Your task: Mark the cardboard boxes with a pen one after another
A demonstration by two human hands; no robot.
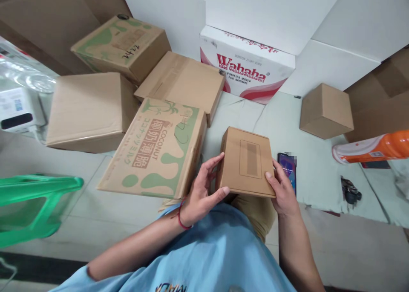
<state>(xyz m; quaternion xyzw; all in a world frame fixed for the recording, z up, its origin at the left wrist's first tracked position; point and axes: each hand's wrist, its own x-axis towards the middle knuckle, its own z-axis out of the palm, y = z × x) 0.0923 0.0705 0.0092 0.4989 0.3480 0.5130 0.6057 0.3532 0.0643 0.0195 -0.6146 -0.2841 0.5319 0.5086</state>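
Observation:
A small brown cardboard box with a printed rectangle on its top is in front of my body. My right hand grips its right side, thumb on the top face and fingers along the side. At the box's left side is my left hand, its fingers stretched out and its thumb spread apart near the front left corner. Whether the left fingertips press on the box I cannot tell. Just right of my right hand lies a phone with a lit screen. A flat coconut-milk carton lies close to my left hand.
More cartons crowd the left and back. A white Wahaha water carton stands at the rear. To the right are a small plain box, an orange bottle and keys. A green plastic stool stands at left.

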